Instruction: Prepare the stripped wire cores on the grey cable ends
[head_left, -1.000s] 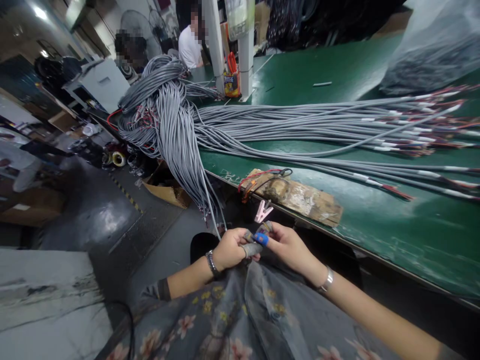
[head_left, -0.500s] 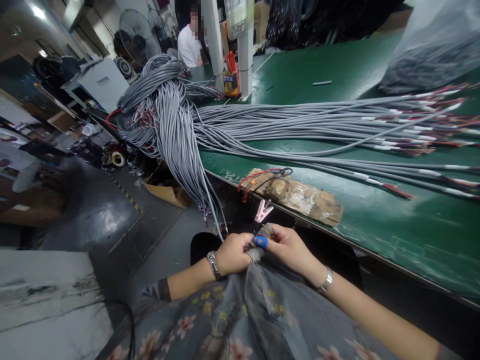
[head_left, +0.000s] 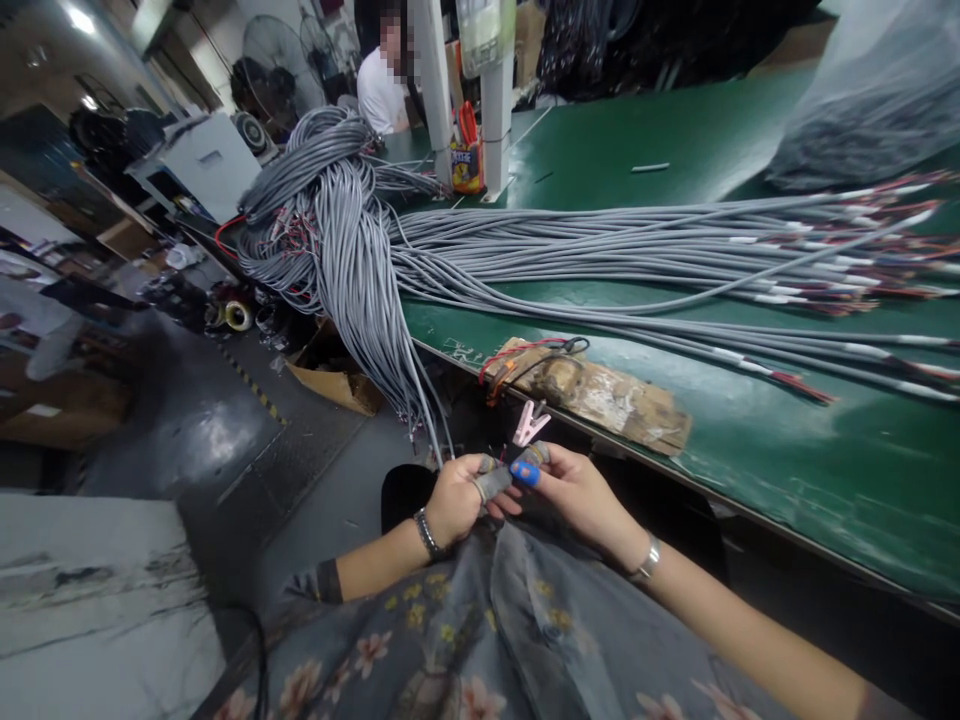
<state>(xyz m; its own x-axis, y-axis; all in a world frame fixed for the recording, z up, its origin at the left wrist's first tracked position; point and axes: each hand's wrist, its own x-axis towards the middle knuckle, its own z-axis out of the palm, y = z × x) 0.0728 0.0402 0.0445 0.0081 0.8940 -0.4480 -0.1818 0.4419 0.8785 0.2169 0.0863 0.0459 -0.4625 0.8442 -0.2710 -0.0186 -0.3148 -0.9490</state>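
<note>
My left hand (head_left: 457,505) and my right hand (head_left: 581,490) meet in front of my body, below the bench edge. Their fingertips are pinched together around something small, dark and thin that I cannot make out. Grey wraps (head_left: 493,484) cover fingers of my left hand, and a blue wrap (head_left: 525,473) covers my right thumb. Just beyond the fingertips is a pink clothespin (head_left: 529,424); whether it touches them I cannot tell. Grey cables (head_left: 420,385) hang from the bench and reach down behind my left hand.
A long bundle of grey cables (head_left: 570,235) with stripped coloured ends lies across the green bench (head_left: 600,135). A worn wooden block (head_left: 607,400) sits at its near edge. An open cardboard box (head_left: 337,385) stands on the floor. Beyond a post (head_left: 496,120) is a person (head_left: 381,90).
My left fingers have opened out a little and shifted, so that their grey wraps now show. My right hand keeps its pinch, nearly in place. The view has shifted slightly.
</note>
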